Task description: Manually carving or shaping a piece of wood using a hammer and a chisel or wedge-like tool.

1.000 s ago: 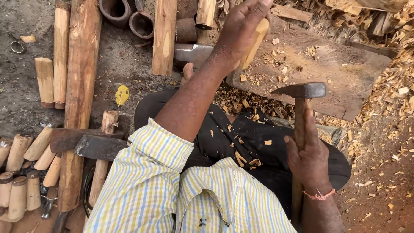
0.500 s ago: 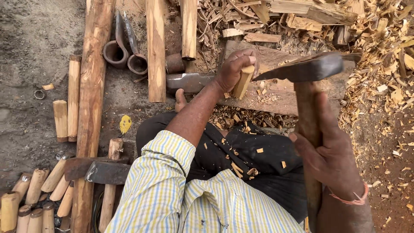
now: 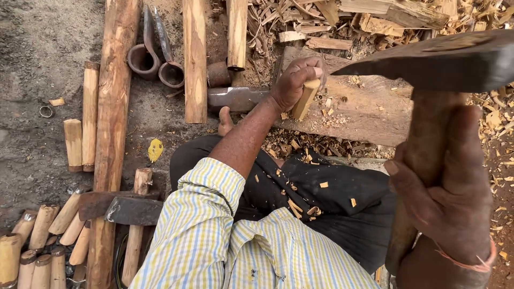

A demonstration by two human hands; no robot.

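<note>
My left hand grips a short pale wooden peg and holds it slanted, its lower end on a flat wooden chopping block. Close to the camera on the right, my right hand is closed around the wooden handle of a hatchet. Its dark metal head is raised high above the block, to the right of the peg. Wood chips lie on my dark lap.
Long logs and a plank lie on the dirt at left. Beside them are metal sockets, a loose metal blade, a hammer and several short pegs. Shavings surround the block.
My right hand has lifted the hatchet up and nearer the camera. My left hand has brought the peg down from mid-air onto the block.
</note>
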